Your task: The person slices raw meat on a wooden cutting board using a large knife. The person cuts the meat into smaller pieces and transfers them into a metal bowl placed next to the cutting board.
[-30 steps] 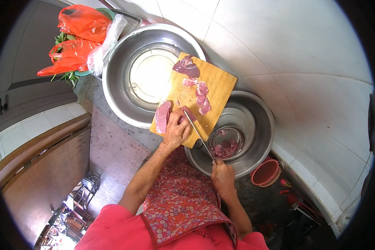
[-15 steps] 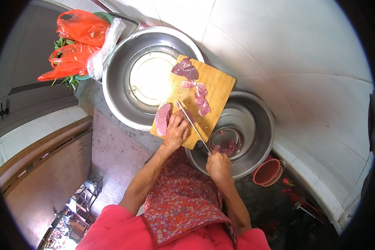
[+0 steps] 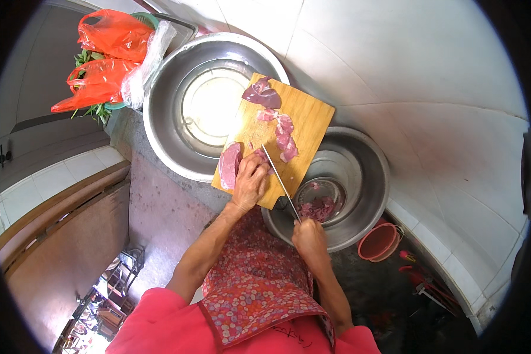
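Knife [image 3: 279, 180] gripped in right hand [image 3: 310, 237], left hand [image 3: 251, 182] curled over meat [image 3: 259, 152], holding it down, forearms [image 3: 209, 243] angled inward

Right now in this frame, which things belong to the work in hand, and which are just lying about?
In use:
- left hand, on the board
- right hand, gripping the knife
- wooden board
- meat pieces
- smaller metal basin, also holding meat

Lying about:
- orange-red plastic bags
- clear plastic bag
- leafy greens
- red container

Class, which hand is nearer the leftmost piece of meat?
Left: the left hand is close beside that meat; the right hand holds the knife, farther right.
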`<state>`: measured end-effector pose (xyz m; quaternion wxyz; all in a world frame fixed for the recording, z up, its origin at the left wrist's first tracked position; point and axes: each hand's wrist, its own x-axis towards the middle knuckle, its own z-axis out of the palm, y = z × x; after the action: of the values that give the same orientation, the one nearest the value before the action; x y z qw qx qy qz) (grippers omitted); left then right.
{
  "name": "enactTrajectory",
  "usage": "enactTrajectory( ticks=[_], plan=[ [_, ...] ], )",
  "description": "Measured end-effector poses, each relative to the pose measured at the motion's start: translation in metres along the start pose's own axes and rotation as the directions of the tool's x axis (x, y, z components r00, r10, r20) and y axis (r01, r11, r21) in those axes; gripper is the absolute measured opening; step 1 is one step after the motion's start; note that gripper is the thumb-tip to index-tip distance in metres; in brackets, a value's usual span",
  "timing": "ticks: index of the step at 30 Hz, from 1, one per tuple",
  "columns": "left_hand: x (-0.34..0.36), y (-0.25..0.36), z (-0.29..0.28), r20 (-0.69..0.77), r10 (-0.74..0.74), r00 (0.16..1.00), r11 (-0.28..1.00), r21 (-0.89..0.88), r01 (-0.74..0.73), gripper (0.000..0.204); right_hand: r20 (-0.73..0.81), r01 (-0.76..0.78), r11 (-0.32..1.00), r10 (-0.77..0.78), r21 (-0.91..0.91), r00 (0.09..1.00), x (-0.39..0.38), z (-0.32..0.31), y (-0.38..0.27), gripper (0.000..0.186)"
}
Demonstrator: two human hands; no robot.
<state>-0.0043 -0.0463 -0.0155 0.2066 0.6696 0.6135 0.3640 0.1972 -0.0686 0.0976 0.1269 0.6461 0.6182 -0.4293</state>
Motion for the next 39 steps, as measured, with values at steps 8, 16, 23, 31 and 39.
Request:
enactTrajectory(
  ticks=[8, 16, 23, 31, 39],
  plan=[
    [0.005, 0.003, -0.003, -0.017, -0.037, 0.999, 0.999, 0.011, 0.038, 0.032, -0.057, 0.038, 0.998, -0.041, -0.049, 0.998, 0.034, 0.026, -0.006, 0.014],
    [0.001, 0.005, 0.001, -0.064, -0.084, 0.994, 0.996, 0.006, 0.085, 0.028, -0.286, 0.122, 0.982, -0.158, -0.141, 0.945, 0.036, -0.025, 0.016, 0.02],
    [-0.001, 0.0, 0.001, -0.024, -0.088, 0.996, 0.996, -0.006, 0.088, 0.034, -0.025, 0.193, 0.947, -0.206, -0.256, 0.978, 0.024, -0.039, 0.003, 0.015],
    [0.005, -0.003, -0.004, -0.062, -0.057, 0.996, 0.997, -0.049, 0.054, 0.027, -0.028, 0.231, 0.95, -0.242, -0.21, 0.97, 0.041, -0.045, -0.012, 0.014],
    [0.006, 0.002, 0.001, -0.055, -0.086, 0.995, 0.995, -0.051, 0.083, 0.029, -0.011, 0.192, 0.955, -0.2, -0.224, 0.98, 0.069, -0.014, -0.013, 0.016]
  ],
)
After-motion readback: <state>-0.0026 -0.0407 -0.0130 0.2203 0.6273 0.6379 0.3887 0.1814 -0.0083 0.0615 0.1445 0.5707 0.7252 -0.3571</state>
